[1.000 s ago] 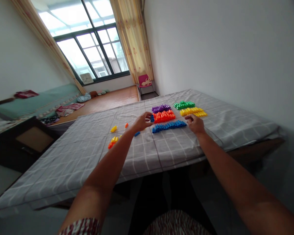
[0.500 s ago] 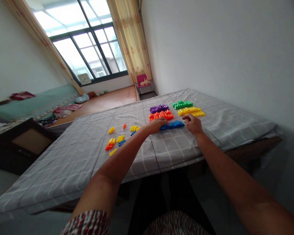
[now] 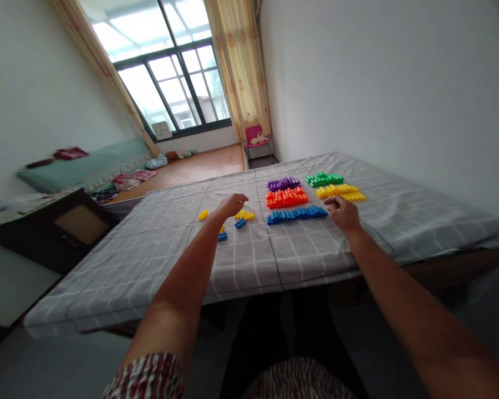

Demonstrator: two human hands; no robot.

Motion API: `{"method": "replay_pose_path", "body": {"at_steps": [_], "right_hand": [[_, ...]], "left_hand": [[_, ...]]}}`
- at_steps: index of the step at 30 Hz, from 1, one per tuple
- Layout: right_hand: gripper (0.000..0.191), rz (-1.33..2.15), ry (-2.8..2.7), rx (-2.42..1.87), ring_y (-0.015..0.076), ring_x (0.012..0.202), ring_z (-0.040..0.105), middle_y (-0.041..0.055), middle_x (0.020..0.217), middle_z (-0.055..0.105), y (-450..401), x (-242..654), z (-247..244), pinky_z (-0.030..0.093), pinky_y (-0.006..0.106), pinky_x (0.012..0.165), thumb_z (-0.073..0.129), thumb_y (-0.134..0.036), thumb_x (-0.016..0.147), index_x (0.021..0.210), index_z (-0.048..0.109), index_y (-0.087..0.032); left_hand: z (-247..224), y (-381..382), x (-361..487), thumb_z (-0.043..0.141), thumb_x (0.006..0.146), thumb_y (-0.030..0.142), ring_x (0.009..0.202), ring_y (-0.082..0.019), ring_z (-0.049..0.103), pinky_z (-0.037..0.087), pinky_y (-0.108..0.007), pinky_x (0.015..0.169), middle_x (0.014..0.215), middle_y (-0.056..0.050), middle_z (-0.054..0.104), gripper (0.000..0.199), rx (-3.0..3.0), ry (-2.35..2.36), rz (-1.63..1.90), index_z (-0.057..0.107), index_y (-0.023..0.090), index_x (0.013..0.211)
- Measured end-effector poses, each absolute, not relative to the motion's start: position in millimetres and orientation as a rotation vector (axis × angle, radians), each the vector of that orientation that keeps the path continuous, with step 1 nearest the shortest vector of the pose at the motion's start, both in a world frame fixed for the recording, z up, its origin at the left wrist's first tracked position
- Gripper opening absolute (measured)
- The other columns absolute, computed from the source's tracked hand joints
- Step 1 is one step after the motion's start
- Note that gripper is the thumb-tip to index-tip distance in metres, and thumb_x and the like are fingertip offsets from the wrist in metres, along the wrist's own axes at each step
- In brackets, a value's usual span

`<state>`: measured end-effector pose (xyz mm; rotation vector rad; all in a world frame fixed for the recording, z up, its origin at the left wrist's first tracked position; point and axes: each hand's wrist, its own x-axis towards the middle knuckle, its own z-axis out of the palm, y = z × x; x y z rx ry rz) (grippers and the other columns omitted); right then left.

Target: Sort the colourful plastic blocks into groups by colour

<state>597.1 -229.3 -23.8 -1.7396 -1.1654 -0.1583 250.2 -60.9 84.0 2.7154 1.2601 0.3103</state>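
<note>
My left hand [image 3: 233, 205] hovers over the left side of the table, its fingers partly stretched out with nothing visible in them. Just beneath and beside it lie loose yellow plastic pieces [image 3: 248, 216] and a blue plastic piece [image 3: 240, 224]. My right hand [image 3: 344, 214] is at the right end of the row of blue pieces [image 3: 297, 214], fingers bent and apart, seemingly holding nothing. Behind that row are rows of orange pieces [image 3: 286, 197] and purple pieces [image 3: 283, 183]. Yellow pieces [image 3: 341, 192] and green pieces [image 3: 324, 179] form rows farther right. My left forearm hides some loose pieces.
A grey checked cloth [image 3: 307, 255] covers the table, which runs close to the white wall [image 3: 378, 83] on the right. A dark cabinet [image 3: 54, 238] stands at the left. Beyond the table are a pink chair [image 3: 254, 134] and a window [image 3: 178, 83].
My left hand has left the blue row and moved left to the loose pieces. My right hand stays by the blue row's right end. The view has turned slightly left.
</note>
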Motion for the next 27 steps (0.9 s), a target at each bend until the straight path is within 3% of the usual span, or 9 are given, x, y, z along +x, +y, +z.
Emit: {"method": "replay_pose_path", "body": {"at_steps": [3, 6, 13, 19, 27], "right_hand": [[0.027, -0.167, -1.164, -1.752, 0.0199, 0.073, 0.066, 0.0050, 0.081, 0.073, -228.7, 599.4, -25.2, 0.049, 0.033, 0.076, 0.046, -0.020, 0.073, 0.084, 0.071, -0.019], [0.027, -0.171, -1.149, -1.765, 0.0196, 0.073, 0.065, 0.0051, 0.083, 0.073, -228.8, 600.7, -26.1, 0.048, 0.032, 0.076, 0.047, -0.019, 0.072, 0.084, 0.071, -0.019], [0.026, -0.162, -1.134, -1.725, 0.0190, 0.072, 0.065, 0.0059, 0.083, 0.072, -230.6, 597.6, -22.6, 0.049, 0.032, 0.074, 0.045, -0.020, 0.076, 0.087, 0.069, -0.017], [0.030, -0.288, -1.219, -1.549, 0.0180, 0.075, 0.062, 0.0100, 0.101, 0.069, -234.0, 566.4, 1.5, 0.049, 0.030, 0.070, 0.043, -0.027, 0.085, 0.103, 0.065, -0.016], [0.023, 0.366, -1.454, -1.359, 0.0203, 0.079, 0.063, 0.0040, 0.080, 0.069, -207.6, 487.4, 36.5, 0.052, 0.032, 0.072, 0.062, -0.039, 0.081, 0.095, 0.064, -0.020]], "left_hand": [[58.3, -66.3, 242.6, 0.056, 0.084, 0.028, 0.110, -0.022, 0.059, 0.044, -0.033, 0.098, 0.119, -0.006, 0.067, 0.035, 2.831, 1.214, 0.059, 0.067, 0.021, 0.116], [39.5, -72.6, 247.3, 0.058, 0.083, 0.031, 0.115, -0.025, 0.055, 0.042, -0.036, 0.099, 0.117, -0.007, 0.067, 0.034, 2.939, 1.170, 0.067, 0.067, 0.023, 0.116], [43.6, -72.3, 249.1, 0.057, 0.076, 0.011, 0.109, -0.024, 0.057, 0.044, -0.036, 0.097, 0.113, -0.006, 0.067, 0.041, 2.856, 1.132, 0.360, 0.069, 0.025, 0.114], [59.0, -101.4, 265.7, 0.054, 0.074, 0.005, 0.100, -0.019, 0.061, 0.049, -0.033, 0.092, 0.114, -0.007, 0.063, 0.044, 2.736, 0.714, 0.673, 0.069, 0.022, 0.112], [51.3, -125.0, 300.1, 0.055, 0.075, 0.006, 0.098, -0.017, 0.060, 0.055, -0.027, 0.075, 0.110, -0.009, 0.060, 0.037, 2.484, 0.498, 0.890, 0.067, 0.018, 0.108]]}}
